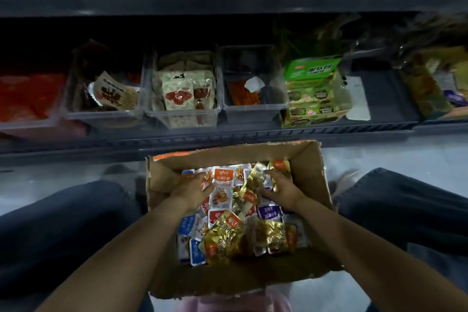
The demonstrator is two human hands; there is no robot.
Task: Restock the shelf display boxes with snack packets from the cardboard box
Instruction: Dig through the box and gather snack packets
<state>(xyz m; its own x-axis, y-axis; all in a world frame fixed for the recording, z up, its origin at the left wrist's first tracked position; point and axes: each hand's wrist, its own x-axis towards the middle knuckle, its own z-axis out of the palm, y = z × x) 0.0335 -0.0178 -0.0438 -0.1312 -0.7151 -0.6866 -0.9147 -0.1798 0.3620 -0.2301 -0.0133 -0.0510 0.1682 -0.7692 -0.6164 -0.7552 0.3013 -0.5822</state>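
An open cardboard box [311, 172] sits between my knees, holding several small snack packets in gold, orange, blue and purple. Both hands are inside it. My left hand [193, 189] lies on the packets at the far left, fingers curled round orange-and-white packets [222, 180]. My right hand [281, 186] reaches in from the right and grips gold packets [250, 185]. On the low shelf ahead stand clear display boxes: one [182, 88] full of pale packets with red prints, one [253, 88] nearly bare with a few orange packets.
Further left, a clear box [106, 94] holds dark and beige packets, and red packs [27, 96] fill the far left. A green carton display [314, 94] stands to the right. The shelf's front rail [228, 137] runs just beyond the cardboard box. My knees flank the box.
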